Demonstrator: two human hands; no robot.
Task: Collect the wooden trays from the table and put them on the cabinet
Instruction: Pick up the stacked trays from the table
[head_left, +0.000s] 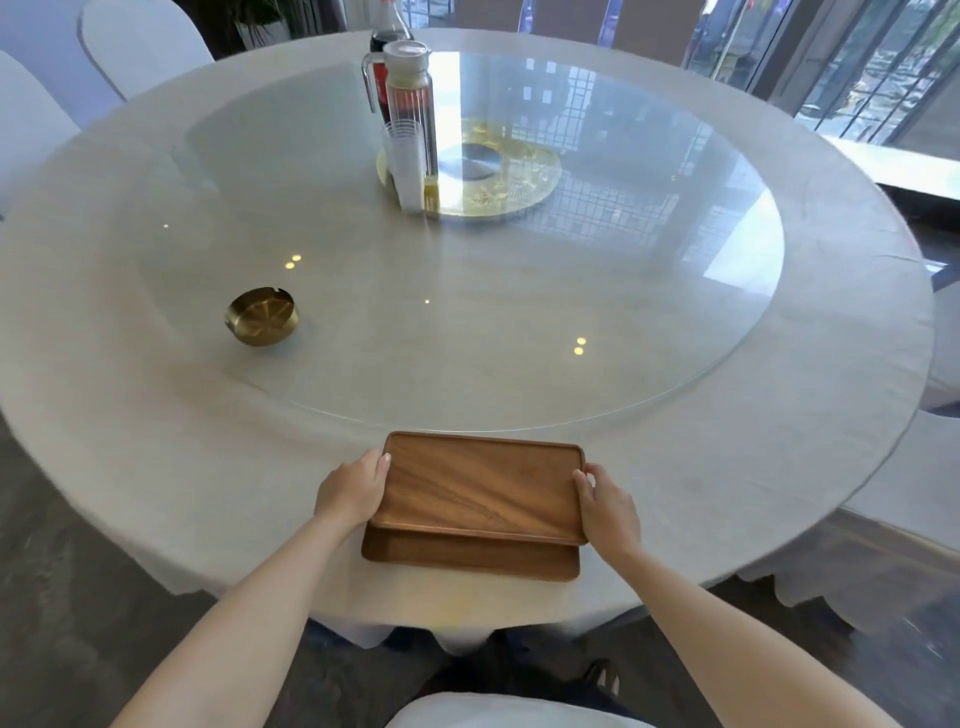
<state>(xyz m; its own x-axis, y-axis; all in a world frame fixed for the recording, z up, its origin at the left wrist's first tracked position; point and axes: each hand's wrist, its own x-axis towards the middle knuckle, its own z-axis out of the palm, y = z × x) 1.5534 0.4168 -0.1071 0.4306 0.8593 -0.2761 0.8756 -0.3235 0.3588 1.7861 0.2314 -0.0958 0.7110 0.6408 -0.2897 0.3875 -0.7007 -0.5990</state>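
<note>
Room: a dining room with white-covered chairs (140, 41) around a large round tabletop (130, 467) under a pale cloth, and tall windows at the far right.
Head view, landmark: the glass turntable (649, 312), a big clear disc that fills the middle of the tabletop.
Centre of the turntable: a gold and silver hub (498, 176); at the hub's left edge stand a clear pitcher (410, 88) with a white lid and a stack of plastic cups (408, 166), with a dark bottle (387, 31) behind them.
Left part of the turntable: a brass ashtray (262, 316), well apart from the pitcher.
Near side of the turntable: 2 wooden trays on the cloth, just outside the glass rim and close to the tabletop's near edge.
Upper tray (480, 486): lies on the lower tray (467, 558), set further toward the turntable, so a strip of the lower tray shows on the near side.
Left hand (353, 491): closed around the upper tray's left short edge, thumb on the rim.
Right hand (608, 506): closed around the upper tray's right short edge, thumb on the rim.
Arms: both bare, reaching in from the bottom of the view.
</note>
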